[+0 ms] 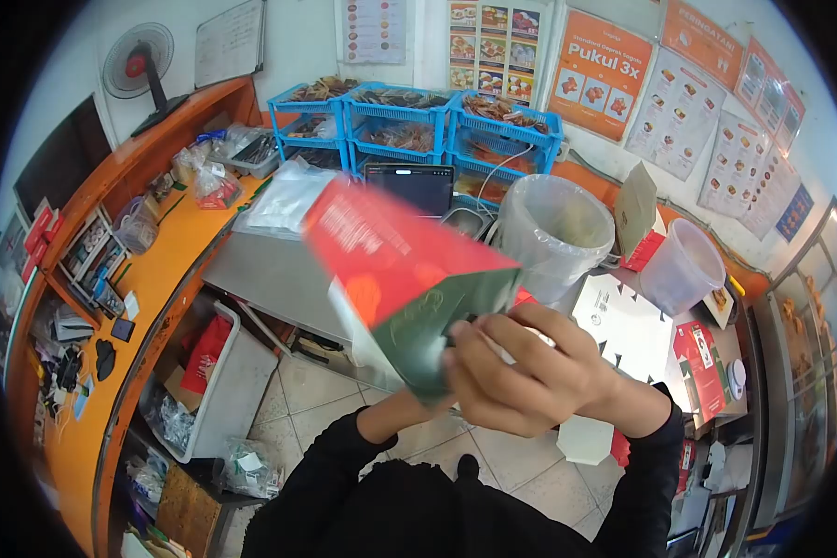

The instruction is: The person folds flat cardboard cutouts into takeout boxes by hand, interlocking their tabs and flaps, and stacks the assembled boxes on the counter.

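A red and green cardboard box [395,270] is held up in front of me, tilted and slightly blurred. My right hand [525,372] has its fingers curled against the green end of the box. Behind the lower part of the box is my left hand [418,407]; only the wrist and a little of the hand show, and its fingers are hidden. To the right of the box is a clear round tub [556,228] lined with plastic.
Blue baskets [400,113] stand along the wall. A tablet [409,186] is in front of them. White flat boxes [623,321] and another clear tub [682,265] lie to the right. A grey bin [235,386] stands at the lower left beside the orange counter [181,242].
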A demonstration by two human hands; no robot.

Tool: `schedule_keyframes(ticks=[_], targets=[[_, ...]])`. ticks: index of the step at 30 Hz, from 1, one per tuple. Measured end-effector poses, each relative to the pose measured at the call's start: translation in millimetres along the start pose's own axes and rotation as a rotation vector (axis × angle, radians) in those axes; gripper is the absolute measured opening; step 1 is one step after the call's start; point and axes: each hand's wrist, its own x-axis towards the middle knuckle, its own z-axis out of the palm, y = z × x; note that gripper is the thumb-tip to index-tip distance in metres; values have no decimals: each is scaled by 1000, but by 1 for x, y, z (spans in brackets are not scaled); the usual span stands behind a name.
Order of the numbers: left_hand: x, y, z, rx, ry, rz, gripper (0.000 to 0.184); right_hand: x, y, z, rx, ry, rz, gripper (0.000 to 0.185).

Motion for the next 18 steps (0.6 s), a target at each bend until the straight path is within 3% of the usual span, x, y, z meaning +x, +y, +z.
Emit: schedule_keyframes(ticks=[3, 9, 12, 14, 16, 18], targets=[[-10, -4, -6, 57, -23, 30, 26, 22, -14, 19, 42, -35, 52, 7], [-17, 14, -52, 4, 90, -48, 27, 23, -22, 21, -48, -137, -138, 12], [-18, 16, -63, 139, 58, -2, 32, 27, -27, 28, 93, -241, 154, 17], [-24, -2, -68, 465, -37, 142, 36, 28, -44, 42, 166, -216, 253, 17], [-23, -7, -70, 420, -4, 122, 26, 24, -51, 48, 278, -194, 402, 17], [-13, 4, -68, 229, 109, 45, 13, 10, -42, 55, 224, -206, 396, 17]])
